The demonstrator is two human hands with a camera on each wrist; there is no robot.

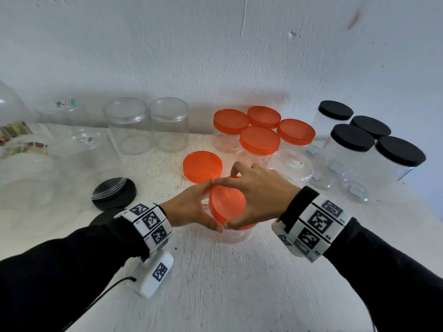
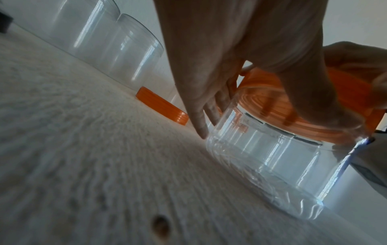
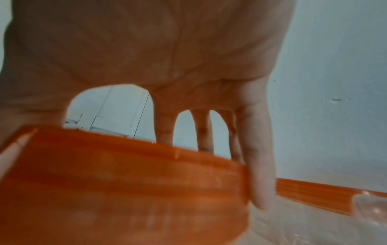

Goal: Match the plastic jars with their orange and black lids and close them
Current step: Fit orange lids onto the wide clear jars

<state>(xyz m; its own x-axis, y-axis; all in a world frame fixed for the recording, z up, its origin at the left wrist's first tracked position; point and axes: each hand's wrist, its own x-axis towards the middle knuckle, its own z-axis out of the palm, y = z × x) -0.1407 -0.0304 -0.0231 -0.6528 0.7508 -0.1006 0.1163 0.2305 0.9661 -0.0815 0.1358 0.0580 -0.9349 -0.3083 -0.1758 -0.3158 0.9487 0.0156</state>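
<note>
A clear plastic jar (image 1: 236,234) stands on the white table in front of me, with an orange lid (image 1: 226,204) sitting on its mouth. My left hand (image 1: 209,207) grips the jar (image 2: 272,165) just under the lid (image 2: 272,106), fingers round the far side and thumb at the front. From above, my right hand (image 1: 230,202) grips the lid (image 3: 125,182), with the fingers curled over its far rim and the thumb on the near rim. The thumbs almost touch. How far the lid is screwed on cannot be seen.
A loose orange lid (image 1: 202,166) lies behind the hands and a loose black lid (image 1: 114,194) to the left. Two open clear jars (image 1: 129,125) stand at the back. Orange-lidded jars (image 1: 260,140) and black-lidded jars (image 1: 352,140) cluster back right; clear containers (image 1: 28,164) crowd the left.
</note>
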